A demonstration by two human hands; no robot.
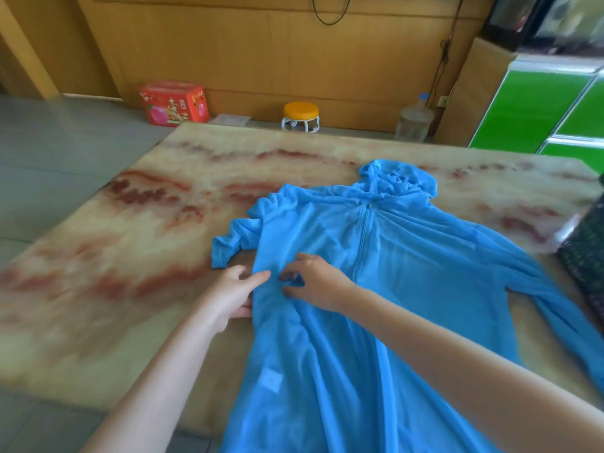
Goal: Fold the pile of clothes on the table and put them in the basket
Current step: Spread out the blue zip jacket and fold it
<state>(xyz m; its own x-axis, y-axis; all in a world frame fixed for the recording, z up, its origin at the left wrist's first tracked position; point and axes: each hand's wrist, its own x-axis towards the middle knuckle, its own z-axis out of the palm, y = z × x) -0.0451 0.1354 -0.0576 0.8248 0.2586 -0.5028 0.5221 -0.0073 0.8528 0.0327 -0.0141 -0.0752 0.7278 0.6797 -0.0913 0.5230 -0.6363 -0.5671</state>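
Note:
A thin blue hooded jacket (376,256) lies zipped and face up on the marble-patterned table (130,256), hood toward the far edge. Its left sleeve (228,240) is bunched beside the body, and its right sleeve (555,299) stretches toward the near right. My left hand (233,292) holds the jacket's left side edge, index finger lying on top of the fabric. My right hand (313,282) is on the left front panel, its curled fingertips pinching the cloth. The jacket's hem hangs over the near table edge.
A dark speckled object (588,256) sits at the table's right edge, cut off by the frame. Beyond the table on the floor are a red box (175,103), a yellow-topped stool (300,117) and a clear water jug (413,120). Green cabinets (539,106) stand at the far right.

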